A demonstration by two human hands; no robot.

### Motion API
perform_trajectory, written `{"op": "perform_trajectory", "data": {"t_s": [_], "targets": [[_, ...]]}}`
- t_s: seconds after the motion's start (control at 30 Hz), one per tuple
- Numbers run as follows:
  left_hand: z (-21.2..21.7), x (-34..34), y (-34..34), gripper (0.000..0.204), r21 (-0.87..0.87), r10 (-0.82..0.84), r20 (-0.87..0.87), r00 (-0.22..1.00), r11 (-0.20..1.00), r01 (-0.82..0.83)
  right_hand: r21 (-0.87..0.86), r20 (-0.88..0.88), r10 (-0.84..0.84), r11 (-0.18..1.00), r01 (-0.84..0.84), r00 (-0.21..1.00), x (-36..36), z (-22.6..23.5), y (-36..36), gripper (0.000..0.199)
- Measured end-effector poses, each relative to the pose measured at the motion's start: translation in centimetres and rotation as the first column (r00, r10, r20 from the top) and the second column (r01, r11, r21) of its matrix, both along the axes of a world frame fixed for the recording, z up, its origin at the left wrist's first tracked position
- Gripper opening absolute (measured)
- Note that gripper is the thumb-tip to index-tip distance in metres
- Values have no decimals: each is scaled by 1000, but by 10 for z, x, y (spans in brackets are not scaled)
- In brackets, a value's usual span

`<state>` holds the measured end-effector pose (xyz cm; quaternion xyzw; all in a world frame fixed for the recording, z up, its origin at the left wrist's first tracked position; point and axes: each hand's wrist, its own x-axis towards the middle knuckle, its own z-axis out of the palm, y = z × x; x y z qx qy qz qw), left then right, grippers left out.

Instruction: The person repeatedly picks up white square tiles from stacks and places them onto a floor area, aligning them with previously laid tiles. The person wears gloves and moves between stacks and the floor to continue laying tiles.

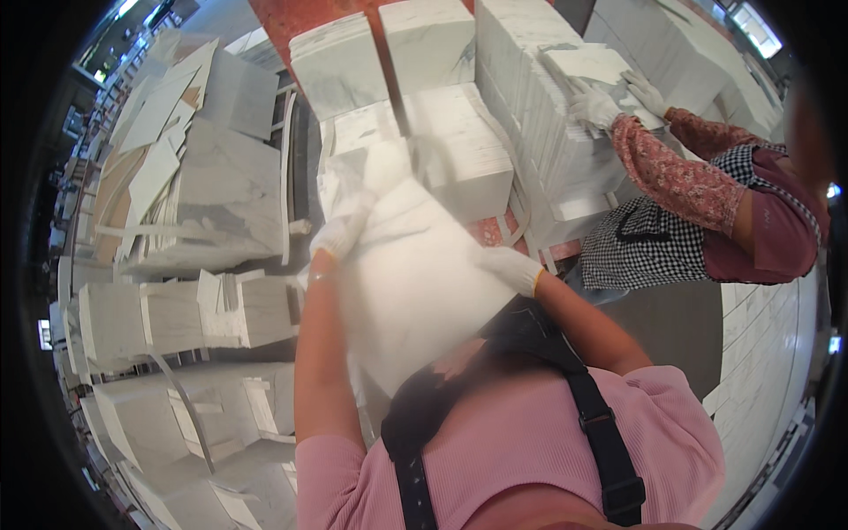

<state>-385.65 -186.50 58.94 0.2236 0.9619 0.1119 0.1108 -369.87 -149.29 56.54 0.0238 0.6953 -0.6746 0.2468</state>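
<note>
A large white marble tile (415, 274) with faint grey veins is held tilted in front of my body, its near part close to my apron. My left hand (343, 231), in a white glove, grips its left edge. The other edge is in my right hand (508, 267), also gloved, with the fingers blurred over the surface. Just beyond the tile's far end stand stacked marble tiles (464, 132), close to both hands.
To the right a co-worker in a checked apron (649, 243) has both gloved hands on a tile (587, 64) atop a tall stack (565, 159). Broken slabs (159, 177) lean on blocks at the left. Below them are bundled tiles (177, 318). A light tiled surface (768, 353) curves along the right.
</note>
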Motion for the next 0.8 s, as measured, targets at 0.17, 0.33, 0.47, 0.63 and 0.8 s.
{"op": "perform_trajectory", "data": {"t_s": [0.17,0.33,0.47,0.63,0.8], "targets": [[12,26,14,77,66,297,300,907,942,-330,33,325,-31,999,21,945,31,48,17,47],[-32,25,0,71,206,321,308,896,896,-393,-402,479,-53,874,273,876,34,54,24,39],[-74,17,-40,55,327,225,469,854,854,-404,-511,335,87,853,104,938,25,42,27,31],[-91,50,-77,47,151,433,682,589,705,-693,89,-300,564,820,-566,769,6,32,3,24],[-89,142,-56,63,59,592,582,557,652,-756,-300,-19,619,746,-595,785,-44,9,38,38]]}}
